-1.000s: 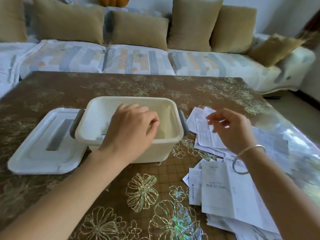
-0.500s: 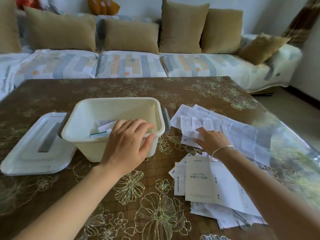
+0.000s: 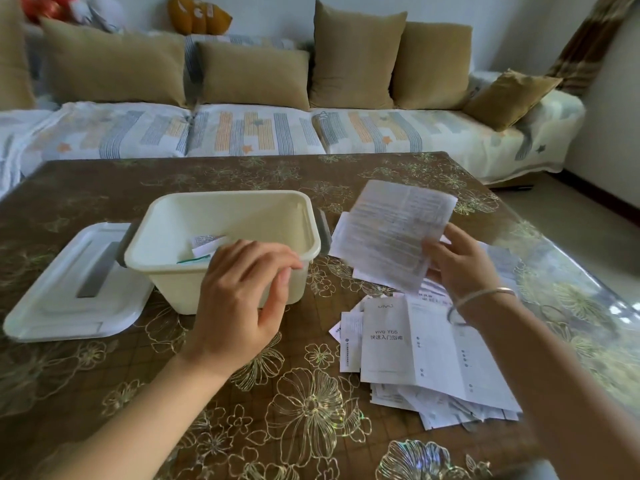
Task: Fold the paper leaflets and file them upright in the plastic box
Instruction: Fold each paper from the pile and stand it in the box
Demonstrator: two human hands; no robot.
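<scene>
A leaflet [image 3: 394, 233] is pinched in our right hand [image 3: 462, 261] above the worktop [image 3: 104, 393], while our left hand [image 3: 242, 303] hovers loosely open at the plastic box [image 3: 221, 220].

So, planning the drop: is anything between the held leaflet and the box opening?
The left hand hovers at the plastic box's near rim; otherwise the lidless opening is clear for the leaflet in the right hand.

left hand [image 3: 239, 299] hiding box [image 3: 173, 233] front rim, leaflet [image 3: 394, 233] print illegible
</scene>
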